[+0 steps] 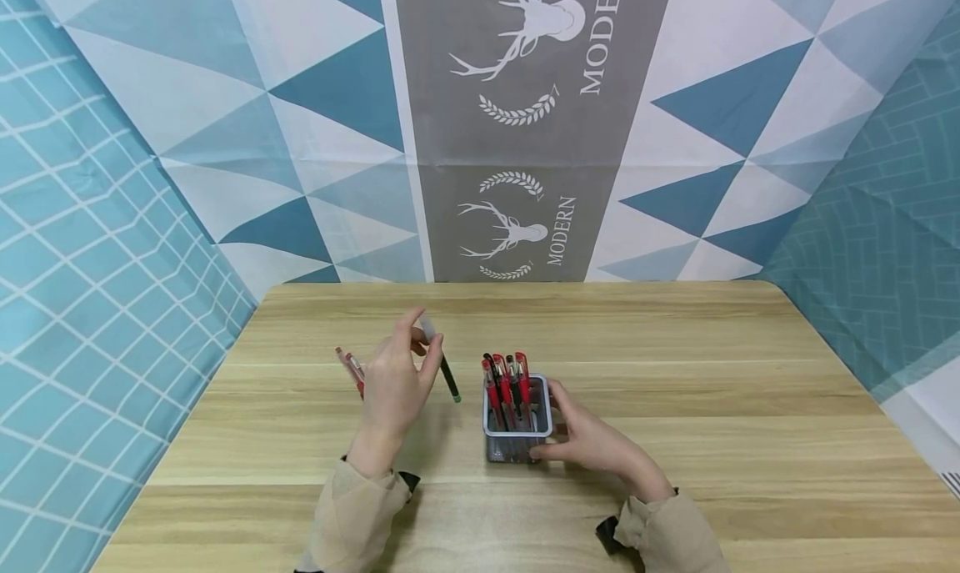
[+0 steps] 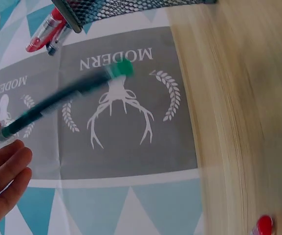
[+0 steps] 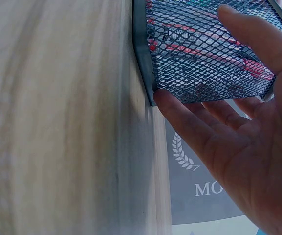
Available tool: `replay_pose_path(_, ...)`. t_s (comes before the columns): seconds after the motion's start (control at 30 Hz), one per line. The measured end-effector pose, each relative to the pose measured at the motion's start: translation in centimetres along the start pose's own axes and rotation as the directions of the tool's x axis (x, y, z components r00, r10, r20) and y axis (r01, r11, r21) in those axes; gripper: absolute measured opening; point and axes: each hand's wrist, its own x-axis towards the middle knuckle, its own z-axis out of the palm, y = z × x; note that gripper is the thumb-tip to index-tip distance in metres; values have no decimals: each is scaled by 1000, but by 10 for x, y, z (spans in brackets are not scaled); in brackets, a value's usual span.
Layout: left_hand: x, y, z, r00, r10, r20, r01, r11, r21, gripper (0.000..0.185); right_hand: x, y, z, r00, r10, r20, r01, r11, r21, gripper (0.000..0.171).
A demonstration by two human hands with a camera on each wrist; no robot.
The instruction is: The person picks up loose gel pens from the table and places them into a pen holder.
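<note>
My left hand (image 1: 393, 385) is raised over the table, pinching the clear end of a dark pen (image 1: 449, 378). In the left wrist view this pen (image 2: 65, 98) looks dark green, with a bright green tip pointing away from the fingers. Right of it stands a square mesh pen holder (image 1: 510, 450) with a light rim, upright on the table. Several red and black pens (image 1: 504, 389) lean inside it. My right hand (image 1: 596, 441) grips the holder from its right side; in the right wrist view, thumb and fingers (image 3: 189, 117) lie against the mesh walls.
Two red pens (image 1: 351, 367) lie on the wooden table (image 1: 712, 373) left of my left hand, which partly hides them. A patterned cloth (image 1: 517, 139) hangs behind the table's back edge, and blue cloths (image 1: 90, 248) hang at the sides.
</note>
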Motion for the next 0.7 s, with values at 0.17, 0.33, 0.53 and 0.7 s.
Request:
replay_pose_path(0.17,0,4,1,999,28,-26,-29,999,-36,42,0,0,0,1000,5,-3,-5,1000,-6,88)
replay_pose_path(0.33,2,9,-3,998,52,-42,-55,996,-65,39,0,-1,0,1000,15,-5,-15,1000,-10,88)
replay_pose_path(0.53,5,15,-9,996,53,-66,-61,990,-126,32,1,-2,0,1000,25,-2,-25,1000,-1,89)
replay_pose_path(0.7,6,19,-10,994,44,-102,-61,982,-177,32,1,-1,0,1000,27,-1,-27,1000,7,89)
